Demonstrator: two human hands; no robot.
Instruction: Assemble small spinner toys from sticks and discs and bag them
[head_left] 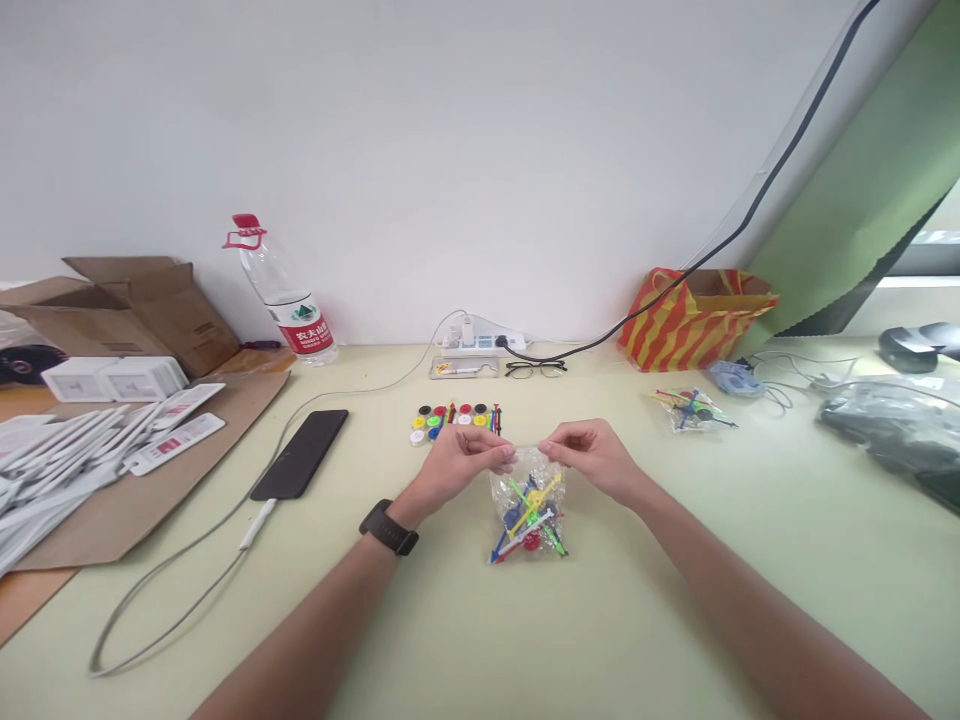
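Over the smooth, pale green table point(465, 640), your left hand point(461, 468) and right hand point(600, 462) each pinch, in a fingertip grip, the top edge of a crinkled, clear plastic bag point(529, 462) holding slim, arrow-headed sticks point(552, 488) and smaller round discs point(532, 542).

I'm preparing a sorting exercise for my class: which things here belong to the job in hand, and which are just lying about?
Belonging to the job, it seems:
clear bag, pinched by left hand and right hand
coloured pieces inside it
loose discs
second clear bag, probably

Apparently just lying about:
phone
bottle
glasses
striped bag
cardboard box
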